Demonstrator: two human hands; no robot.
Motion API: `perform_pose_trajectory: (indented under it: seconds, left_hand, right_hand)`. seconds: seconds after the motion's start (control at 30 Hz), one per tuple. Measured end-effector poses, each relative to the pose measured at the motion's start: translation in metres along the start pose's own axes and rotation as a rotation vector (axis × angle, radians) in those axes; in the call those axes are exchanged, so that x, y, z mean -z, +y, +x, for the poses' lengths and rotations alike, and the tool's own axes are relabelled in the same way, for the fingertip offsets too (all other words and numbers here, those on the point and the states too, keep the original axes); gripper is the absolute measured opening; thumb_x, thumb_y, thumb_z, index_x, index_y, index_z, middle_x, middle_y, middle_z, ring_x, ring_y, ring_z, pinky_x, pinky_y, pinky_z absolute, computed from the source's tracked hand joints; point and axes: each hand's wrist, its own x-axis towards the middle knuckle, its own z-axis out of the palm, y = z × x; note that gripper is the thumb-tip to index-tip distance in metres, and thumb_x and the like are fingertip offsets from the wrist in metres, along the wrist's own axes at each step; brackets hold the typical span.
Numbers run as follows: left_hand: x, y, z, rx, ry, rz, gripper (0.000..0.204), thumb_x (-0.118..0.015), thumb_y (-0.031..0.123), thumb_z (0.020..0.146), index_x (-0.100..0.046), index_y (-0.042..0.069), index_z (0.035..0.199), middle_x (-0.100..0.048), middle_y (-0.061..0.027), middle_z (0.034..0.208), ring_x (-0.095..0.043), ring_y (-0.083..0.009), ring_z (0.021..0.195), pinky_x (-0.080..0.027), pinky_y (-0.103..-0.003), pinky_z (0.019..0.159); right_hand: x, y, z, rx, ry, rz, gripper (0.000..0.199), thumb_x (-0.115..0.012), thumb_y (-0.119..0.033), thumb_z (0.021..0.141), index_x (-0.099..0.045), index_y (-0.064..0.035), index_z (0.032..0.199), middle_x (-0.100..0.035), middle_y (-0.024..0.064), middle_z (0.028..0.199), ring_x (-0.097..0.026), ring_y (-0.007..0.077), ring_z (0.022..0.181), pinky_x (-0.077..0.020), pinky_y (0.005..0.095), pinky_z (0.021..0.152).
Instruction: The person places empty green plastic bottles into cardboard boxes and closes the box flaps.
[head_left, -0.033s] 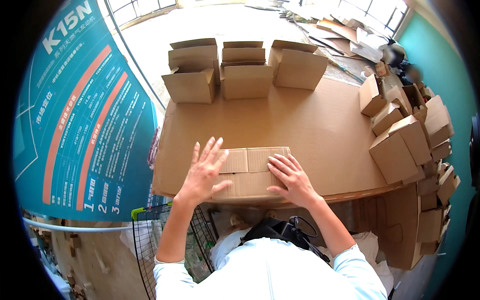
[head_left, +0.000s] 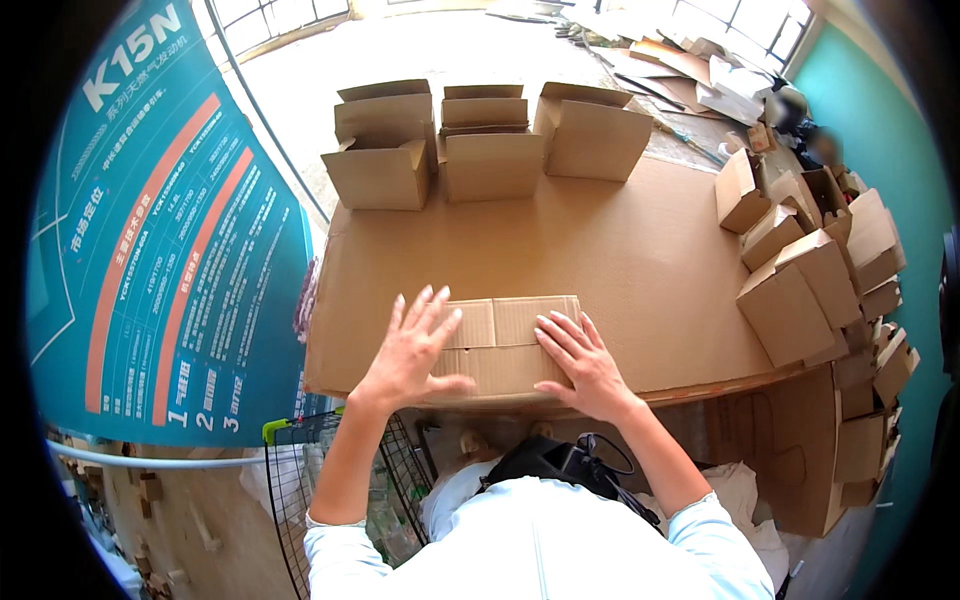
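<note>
A flattened brown cardboard box (head_left: 490,370) lies at the near edge of the cardboard-covered table (head_left: 660,290), with a crosswise crease and a short slit between its flaps. At its left end is my left hand (head_left: 408,350), fingers spread and thumb stretched over the cardboard; whether the palm presses on it I cannot tell. My right hand (head_left: 585,362) rests on the right end, fingers extended and flat on the surface. Neither hand grips anything.
Three open cardboard boxes (head_left: 490,165) stand along the table's far side. More open boxes (head_left: 785,310) are heaped at the right. A blue-green banner (head_left: 170,250) rises on the left. Below it, a black wire basket (head_left: 290,500) holds clear bottles.
My left hand has shifted slightly toward me and to the right, over the cardboard. The right hand has barely moved.
</note>
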Motion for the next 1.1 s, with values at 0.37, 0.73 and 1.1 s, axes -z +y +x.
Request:
perform_pose_trajectory:
  seconds: [0.37,0.73,1.1]
  left_hand:
    - [-0.004,-0.004,0.018,-0.132,-0.127,-0.118,0.127,-0.088,0.037,0.051,-0.017,0.019,0.155,-0.011,-0.0316,0.153,-0.009,-0.0508,0.143,-0.021,-0.059,0.116]
    - [-0.014,0.010,0.038,-0.110,0.047,-0.189,0.111,-0.087,0.033,0.053,-0.034,0.011,0.147,-0.027,-0.0329,0.144,-0.027,-0.0526,0.133,-0.031,-0.061,0.107]
    - [-0.029,0.036,0.180,-0.081,0.075,-0.220,0.108,-0.087,0.027,0.051,-0.036,0.014,0.145,-0.026,-0.0305,0.148,-0.023,-0.0501,0.138,-0.032,-0.056,0.112]
  right_hand:
    - [-0.006,0.009,-0.007,-0.044,-0.108,0.029,0.107,-0.086,-0.035,0.064,-0.028,-0.0122,0.151,-0.021,0.0131,0.158,-0.016,0.0362,0.147,-0.0222,0.0464,0.121]
    - [-0.001,0.049,-0.004,0.061,-0.050,-0.040,0.111,-0.085,-0.036,0.062,-0.026,-0.0066,0.150,-0.028,0.0139,0.155,-0.025,0.0346,0.144,-0.0255,0.0456,0.120]
    - [0.028,0.185,0.017,0.046,0.029,-0.058,0.103,-0.084,-0.032,0.065,-0.029,-0.0054,0.149,-0.032,0.0133,0.151,-0.029,0.0316,0.141,-0.0293,0.0432,0.118]
